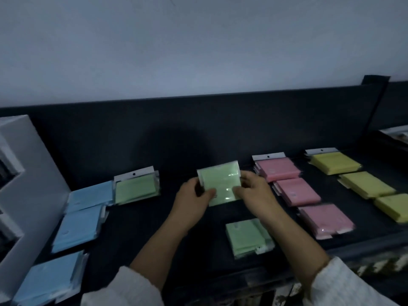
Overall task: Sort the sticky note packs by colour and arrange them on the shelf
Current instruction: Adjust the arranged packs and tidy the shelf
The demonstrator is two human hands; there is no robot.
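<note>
L hand (194,194) & R hand (254,191) each pinch a side of a green pack (218,181), held over mid shelf (154,228). Prob best: lay it flat just behind near green (248,237), edges square, as a column like the pinks (295,192) & yellows (366,184); far green (136,187) sits off by blues (78,226).

Shop or stockroom, seemingly: dark shelf (141,228) of hang-tab sticky note packs (278,168) below a plain wall (198,45).

Packs (295,192) lie in columns on the shelf (123,217); box (28,173), perhaps, leftmost.
</note>
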